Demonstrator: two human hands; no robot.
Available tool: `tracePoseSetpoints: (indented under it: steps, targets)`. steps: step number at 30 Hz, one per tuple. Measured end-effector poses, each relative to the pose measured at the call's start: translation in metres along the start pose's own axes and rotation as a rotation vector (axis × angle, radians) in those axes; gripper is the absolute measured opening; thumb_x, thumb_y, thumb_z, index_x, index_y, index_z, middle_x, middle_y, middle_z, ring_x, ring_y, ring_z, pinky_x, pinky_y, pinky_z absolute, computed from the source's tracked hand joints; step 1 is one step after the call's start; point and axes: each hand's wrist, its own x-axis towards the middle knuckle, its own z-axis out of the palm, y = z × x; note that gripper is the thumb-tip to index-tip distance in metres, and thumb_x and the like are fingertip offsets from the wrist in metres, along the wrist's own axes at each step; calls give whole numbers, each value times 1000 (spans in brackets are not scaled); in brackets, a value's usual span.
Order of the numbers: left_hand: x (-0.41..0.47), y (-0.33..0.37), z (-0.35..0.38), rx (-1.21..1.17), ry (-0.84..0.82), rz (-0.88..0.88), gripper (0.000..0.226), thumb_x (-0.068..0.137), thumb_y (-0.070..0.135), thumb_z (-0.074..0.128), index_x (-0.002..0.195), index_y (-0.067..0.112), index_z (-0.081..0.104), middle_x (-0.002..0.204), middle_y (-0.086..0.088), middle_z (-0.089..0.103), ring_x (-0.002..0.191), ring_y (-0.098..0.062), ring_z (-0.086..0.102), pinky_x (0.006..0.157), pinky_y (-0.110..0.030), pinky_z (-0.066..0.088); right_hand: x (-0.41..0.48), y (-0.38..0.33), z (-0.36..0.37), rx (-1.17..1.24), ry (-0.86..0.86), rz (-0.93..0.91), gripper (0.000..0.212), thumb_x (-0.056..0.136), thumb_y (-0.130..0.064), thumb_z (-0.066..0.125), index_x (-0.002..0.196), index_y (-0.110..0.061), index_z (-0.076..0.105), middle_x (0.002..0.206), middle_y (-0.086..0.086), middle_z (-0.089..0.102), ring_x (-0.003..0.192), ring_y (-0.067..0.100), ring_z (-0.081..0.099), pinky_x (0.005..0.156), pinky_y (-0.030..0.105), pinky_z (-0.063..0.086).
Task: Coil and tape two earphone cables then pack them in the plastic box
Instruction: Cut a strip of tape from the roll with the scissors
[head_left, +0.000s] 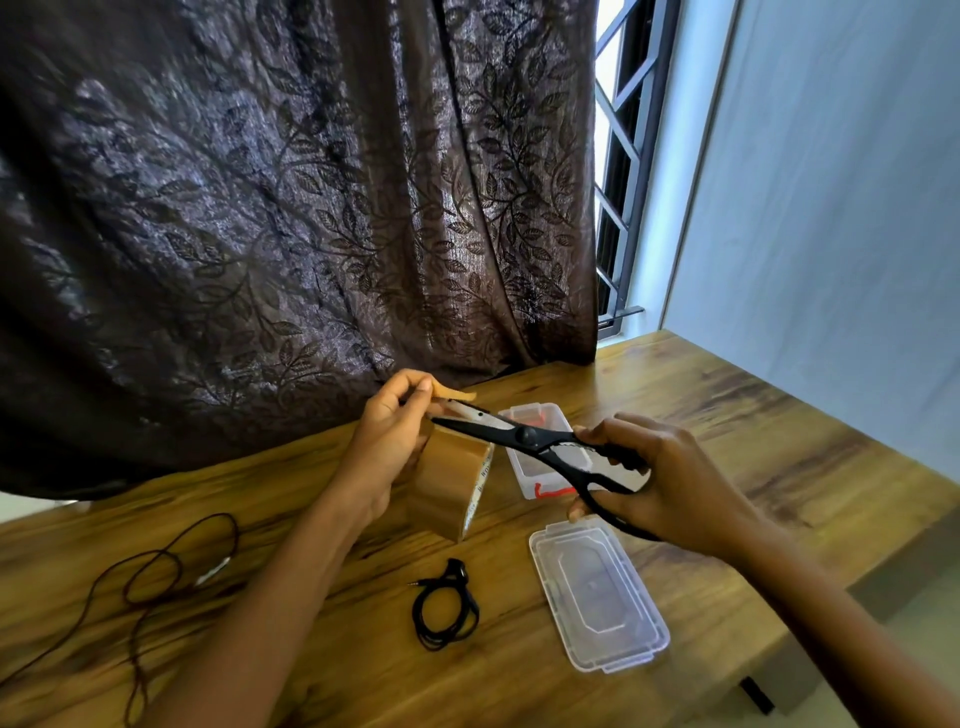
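Observation:
My left hand (387, 441) holds a brown tape roll (449, 483) upright above the wooden table (727, 415) and pinches a pulled-out strip of tape (457, 396). My right hand (654, 475) grips black scissors (540, 441) whose blades meet the strip. A coiled black earphone cable (445, 605) lies on the table in front. A second, uncoiled dark earphone cable (150, 571) sprawls at the left. The clear plastic box (524, 467) stands behind the scissors with something red inside.
The box's clear lid (597, 592) lies flat to the right of the coiled cable. A dark patterned curtain (291, 218) hangs along the table's far edge. The table's right edge drops off beside a pale wall (831, 208).

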Motion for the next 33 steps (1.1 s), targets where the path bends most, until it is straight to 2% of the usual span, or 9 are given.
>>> tracePoseSetpoints:
  steps: [5,10,14,17,20,22,28,31,33]
  targets:
    - [-2,-2,4,-10,70,-18,24,99,27,37,82,24,53,82,-5,65,43,-1,54,36,-14,38,-8,-5,9,88,28,39,44,65,-25,82,100,-31,57,78,-21,51,70,10,49,56,13,40]
    - [1,-7,7,-43,129,-42,25,99,31,36,81,25,52,93,-17,69,59,-17,60,40,-19,43,-19,-2,20,150,50,71,49,62,-32,84,103,-27,57,84,-16,57,73,11,51,59,18,43]
    - [0,-8,13,-64,154,-30,24,99,28,35,82,24,51,78,-6,68,58,-15,61,40,-19,45,-28,-4,31,262,136,123,49,60,-35,84,98,-17,60,78,-10,58,67,8,50,57,14,40]
    - [-1,-11,15,-69,153,-40,23,99,27,34,84,24,50,76,-4,70,58,-17,61,40,-20,44,-33,-7,36,478,268,214,51,58,-46,79,90,-11,59,70,-9,58,58,3,48,55,18,40]
    - [-3,-16,14,-53,148,-37,23,100,27,34,84,24,50,77,-6,69,64,-18,62,46,-23,48,-37,-2,37,544,303,339,49,59,-45,79,93,-16,60,72,4,60,59,21,53,55,26,43]
    - [-5,-19,14,-42,145,-30,22,99,27,34,86,22,51,77,-6,69,69,-18,63,51,-26,49,-44,5,39,554,305,470,40,65,-37,81,94,-18,62,73,8,64,63,22,60,54,25,47]
    - [-8,-33,15,-37,160,-61,21,99,28,36,90,21,53,78,-6,70,75,-20,63,59,-31,49,-85,45,59,337,314,814,10,77,-22,74,85,-20,68,68,1,70,56,8,65,45,22,49]
    - [-10,-37,14,-48,150,-81,22,99,28,36,97,16,54,78,-6,70,73,-21,63,57,-31,49,-105,66,71,149,279,887,13,78,-25,72,87,-15,72,71,-2,71,64,11,66,59,40,56]
    - [-12,-38,14,-49,141,-91,24,99,28,36,103,13,54,80,-7,70,70,-20,63,54,-30,50,-115,76,77,27,245,924,18,78,-23,71,91,-11,72,79,3,73,73,17,67,65,38,56]
